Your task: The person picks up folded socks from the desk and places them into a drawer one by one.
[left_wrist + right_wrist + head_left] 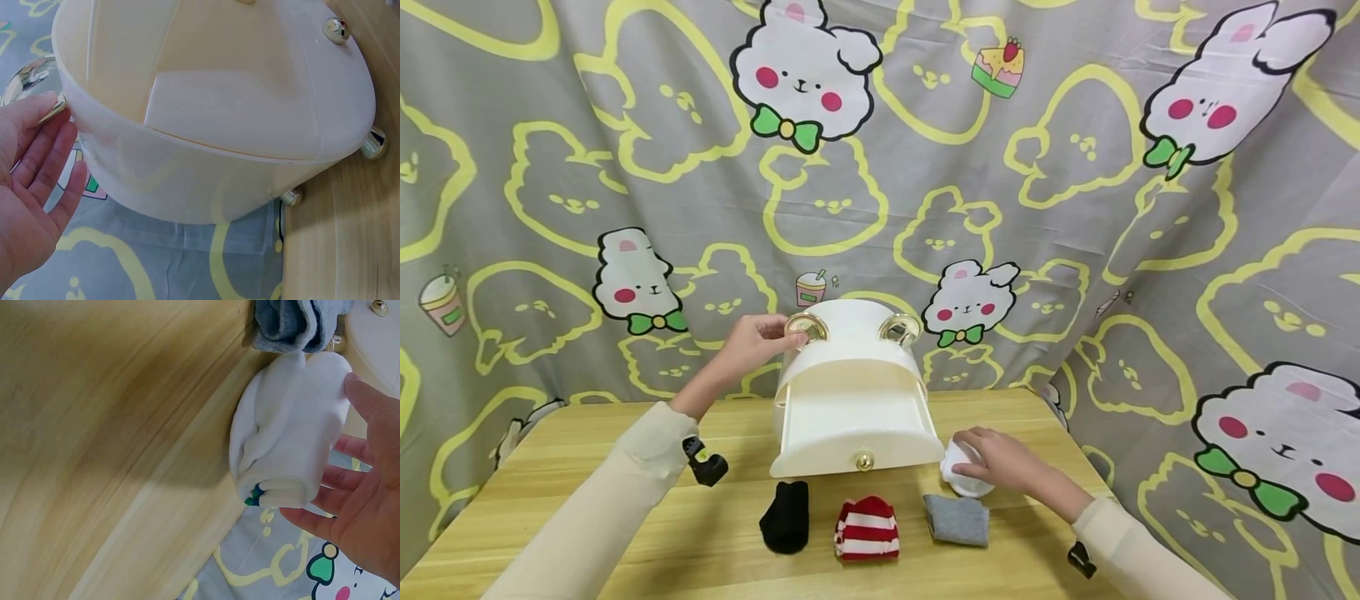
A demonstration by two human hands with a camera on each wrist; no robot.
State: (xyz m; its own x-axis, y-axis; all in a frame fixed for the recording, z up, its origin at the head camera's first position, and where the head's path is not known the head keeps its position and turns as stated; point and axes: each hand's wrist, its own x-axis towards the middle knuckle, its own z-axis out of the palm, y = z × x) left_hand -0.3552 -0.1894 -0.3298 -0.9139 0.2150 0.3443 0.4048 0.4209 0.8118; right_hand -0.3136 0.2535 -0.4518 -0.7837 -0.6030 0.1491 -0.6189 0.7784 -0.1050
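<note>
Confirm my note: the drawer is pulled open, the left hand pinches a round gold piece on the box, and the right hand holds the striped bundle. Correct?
Not quite: the right hand holds the white bundle, as the right wrist view shows, not the striped bundle. The rest stands: drawer open, left hand pinching the gold piece.

From here the white box (853, 333) looks smooth, glossy plastic; its knob (865, 461) and ears (900, 330) gleam like polished metal, perhaps only plated. The white roll (294, 419) is matt cloth, the bench (700, 533) smooth, grained wood.
</note>
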